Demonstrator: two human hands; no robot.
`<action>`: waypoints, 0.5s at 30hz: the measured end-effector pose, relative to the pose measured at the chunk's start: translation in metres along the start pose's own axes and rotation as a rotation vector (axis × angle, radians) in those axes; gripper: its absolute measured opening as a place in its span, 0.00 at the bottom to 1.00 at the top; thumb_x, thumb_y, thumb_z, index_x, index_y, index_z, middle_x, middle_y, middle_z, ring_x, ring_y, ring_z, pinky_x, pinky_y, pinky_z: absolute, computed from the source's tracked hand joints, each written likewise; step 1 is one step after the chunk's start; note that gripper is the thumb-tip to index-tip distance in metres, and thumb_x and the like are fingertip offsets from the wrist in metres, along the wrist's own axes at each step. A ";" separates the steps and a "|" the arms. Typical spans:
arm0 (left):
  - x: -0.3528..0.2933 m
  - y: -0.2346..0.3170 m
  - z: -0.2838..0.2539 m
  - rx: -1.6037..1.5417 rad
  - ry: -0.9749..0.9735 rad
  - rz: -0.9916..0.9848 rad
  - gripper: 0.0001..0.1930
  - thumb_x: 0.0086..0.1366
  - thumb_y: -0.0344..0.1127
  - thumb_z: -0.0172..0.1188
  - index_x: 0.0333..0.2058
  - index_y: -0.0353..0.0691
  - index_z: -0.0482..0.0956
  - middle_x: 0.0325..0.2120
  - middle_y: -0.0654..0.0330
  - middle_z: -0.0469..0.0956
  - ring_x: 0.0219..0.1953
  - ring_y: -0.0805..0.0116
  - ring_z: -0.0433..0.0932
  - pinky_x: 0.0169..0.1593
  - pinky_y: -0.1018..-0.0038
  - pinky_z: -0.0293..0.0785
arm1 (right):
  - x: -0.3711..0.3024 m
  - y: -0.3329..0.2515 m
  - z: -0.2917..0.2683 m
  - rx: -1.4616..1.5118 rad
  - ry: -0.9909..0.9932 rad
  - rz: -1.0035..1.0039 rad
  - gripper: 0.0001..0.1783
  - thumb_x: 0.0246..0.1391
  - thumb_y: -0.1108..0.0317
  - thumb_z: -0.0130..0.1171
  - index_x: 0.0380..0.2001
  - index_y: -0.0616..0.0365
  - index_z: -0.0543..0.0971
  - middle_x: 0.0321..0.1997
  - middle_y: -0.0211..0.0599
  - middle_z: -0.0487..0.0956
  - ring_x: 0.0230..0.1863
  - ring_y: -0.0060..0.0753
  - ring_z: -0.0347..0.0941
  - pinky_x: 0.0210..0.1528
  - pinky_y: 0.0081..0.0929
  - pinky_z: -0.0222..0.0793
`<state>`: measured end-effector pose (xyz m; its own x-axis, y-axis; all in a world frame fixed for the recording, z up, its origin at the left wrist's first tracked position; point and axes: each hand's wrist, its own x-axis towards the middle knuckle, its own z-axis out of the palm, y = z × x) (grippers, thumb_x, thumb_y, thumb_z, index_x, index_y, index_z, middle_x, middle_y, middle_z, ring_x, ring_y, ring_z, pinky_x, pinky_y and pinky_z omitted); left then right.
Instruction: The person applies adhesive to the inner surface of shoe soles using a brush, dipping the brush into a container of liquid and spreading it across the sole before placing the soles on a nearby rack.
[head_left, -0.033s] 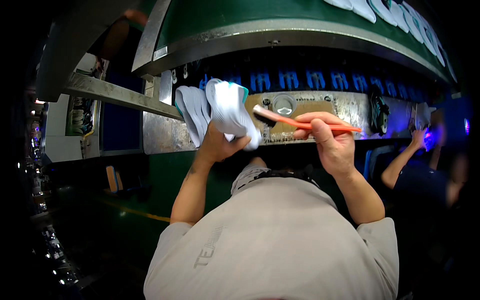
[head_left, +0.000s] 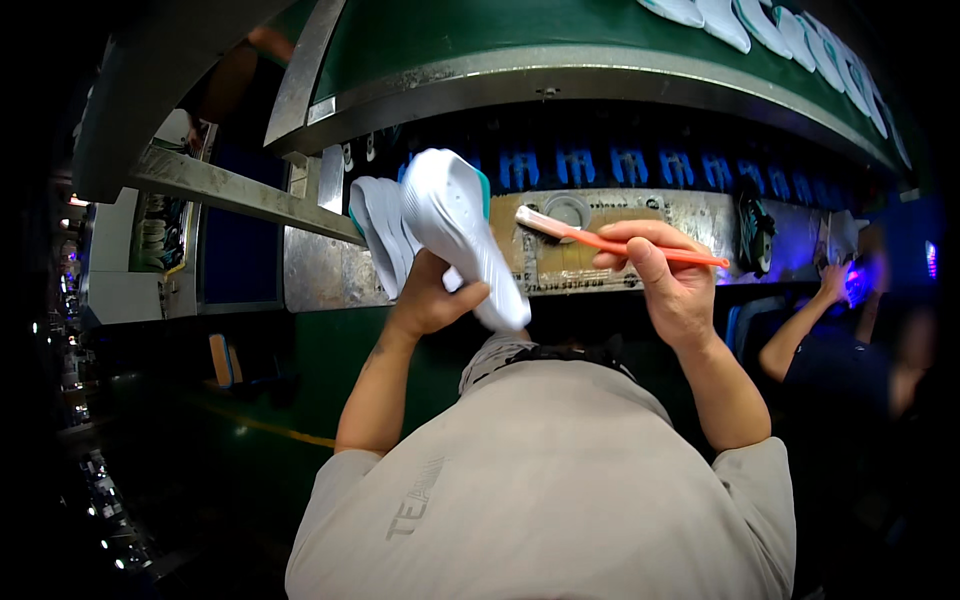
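A white shoe sole (head_left: 450, 215) with a teal edge is gripped by my left hand (head_left: 432, 298), its thumb across the narrower part. The sole is tilted, wide end up and away from me. Beside it, further left, several more white soles (head_left: 377, 230) stand bunched on the metal bench. My right hand (head_left: 668, 275) is closed round the orange handle of a brush (head_left: 640, 246). The brush's pale head points left, apart from the sole, its dark bristles mostly underneath. Behind the brush head sits a round, shallow clear dish (head_left: 568, 210) on a piece of cardboard (head_left: 620, 245).
Above the bench runs a green conveyor (head_left: 480, 25) with a metal edge and several white soles (head_left: 760, 25) at right. Blue holders (head_left: 575, 165) line up beneath it. A dark shoe (head_left: 756, 235) stands on the bench at right, near another person's arm (head_left: 800, 325).
The sole in my left hand has turned, showing more of its broad face, and its lower end has come nearer me. The brush head has rolled slightly and shifted a little right.
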<state>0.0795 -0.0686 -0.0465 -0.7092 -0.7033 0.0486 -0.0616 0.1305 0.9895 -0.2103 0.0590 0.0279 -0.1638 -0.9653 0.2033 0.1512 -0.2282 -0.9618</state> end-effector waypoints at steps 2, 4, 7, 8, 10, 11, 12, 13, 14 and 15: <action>-0.010 0.042 0.007 -0.717 -0.070 -0.242 0.44 0.58 0.62 0.62 0.63 0.32 0.69 0.50 0.48 0.81 0.49 0.56 0.83 0.50 0.65 0.83 | 0.028 -0.006 -0.029 -0.241 -0.183 -0.069 0.13 0.70 0.68 0.60 0.49 0.68 0.83 0.40 0.42 0.88 0.47 0.31 0.85 0.53 0.26 0.79; -0.014 0.024 -0.012 -1.156 -0.372 -0.339 0.45 0.65 0.60 0.57 0.69 0.29 0.60 0.56 0.30 0.70 0.51 0.35 0.80 0.40 0.53 0.90 | 0.040 -0.008 -0.029 -0.383 -0.245 -0.167 0.11 0.66 0.67 0.64 0.46 0.61 0.86 0.37 0.36 0.87 0.41 0.29 0.82 0.47 0.26 0.77; -0.019 0.020 -0.030 -1.741 -0.699 -0.608 0.43 0.70 0.55 0.53 0.72 0.29 0.54 0.61 0.19 0.57 0.53 0.17 0.74 0.36 0.47 0.91 | 0.059 -0.018 -0.038 -0.580 -0.364 -0.257 0.11 0.61 0.68 0.67 0.45 0.60 0.88 0.37 0.36 0.87 0.40 0.32 0.81 0.44 0.29 0.77; -0.022 0.015 -0.028 -1.845 -0.771 -0.697 0.42 0.72 0.52 0.51 0.73 0.29 0.51 0.62 0.14 0.50 0.53 0.08 0.70 0.34 0.46 0.90 | 0.065 -0.027 -0.034 -0.644 -0.482 -0.305 0.11 0.60 0.67 0.69 0.45 0.57 0.88 0.36 0.33 0.87 0.39 0.32 0.79 0.43 0.29 0.76; -0.025 0.016 -0.026 -1.888 -0.797 -0.768 0.42 0.72 0.52 0.50 0.73 0.29 0.51 0.61 0.14 0.49 0.54 0.08 0.69 0.34 0.47 0.90 | 0.081 -0.029 -0.024 -0.711 -0.634 -0.381 0.12 0.57 0.63 0.71 0.43 0.52 0.89 0.36 0.27 0.87 0.37 0.33 0.76 0.39 0.30 0.76; -0.026 0.016 -0.025 -1.929 -0.818 -0.834 0.42 0.72 0.53 0.49 0.73 0.29 0.50 0.61 0.14 0.48 0.54 0.07 0.68 0.34 0.47 0.91 | 0.092 -0.023 -0.019 -0.698 -0.716 -0.402 0.12 0.57 0.63 0.71 0.43 0.51 0.89 0.36 0.28 0.87 0.36 0.32 0.76 0.39 0.29 0.76; -0.027 0.013 -0.024 -1.898 -0.824 -0.829 0.43 0.71 0.55 0.48 0.73 0.29 0.51 0.60 0.13 0.52 0.53 0.10 0.70 0.33 0.49 0.91 | 0.094 -0.020 -0.019 -0.712 -0.718 -0.390 0.12 0.57 0.62 0.71 0.43 0.51 0.89 0.36 0.28 0.87 0.36 0.32 0.76 0.39 0.29 0.76; -0.028 0.011 -0.021 -1.902 -0.829 -0.830 0.43 0.71 0.55 0.48 0.73 0.29 0.51 0.60 0.13 0.52 0.53 0.10 0.70 0.33 0.49 0.91 | 0.094 -0.018 -0.019 -0.726 -0.719 -0.377 0.12 0.56 0.62 0.71 0.43 0.51 0.90 0.36 0.28 0.87 0.37 0.32 0.77 0.39 0.29 0.76; -0.032 0.010 -0.016 -1.920 -0.861 -0.815 0.44 0.70 0.57 0.48 0.73 0.29 0.51 0.59 0.14 0.54 0.53 0.11 0.72 0.32 0.50 0.91 | 0.096 -0.015 -0.020 -0.725 -0.725 -0.375 0.12 0.56 0.62 0.71 0.43 0.51 0.90 0.36 0.28 0.87 0.37 0.32 0.77 0.39 0.29 0.76; -0.035 0.009 -0.011 -1.938 -0.893 -0.799 0.45 0.70 0.58 0.48 0.73 0.28 0.52 0.58 0.14 0.57 0.52 0.13 0.73 0.32 0.52 0.91 | 0.099 -0.013 -0.022 -0.713 -0.739 -0.370 0.12 0.56 0.62 0.72 0.42 0.51 0.90 0.35 0.29 0.87 0.37 0.33 0.78 0.39 0.29 0.77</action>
<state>0.1118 -0.0508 -0.0375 -0.9578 0.2066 0.2000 -0.2600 -0.9193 -0.2955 -0.2499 -0.0308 0.0561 0.5795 -0.7439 0.3328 -0.4253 -0.6244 -0.6552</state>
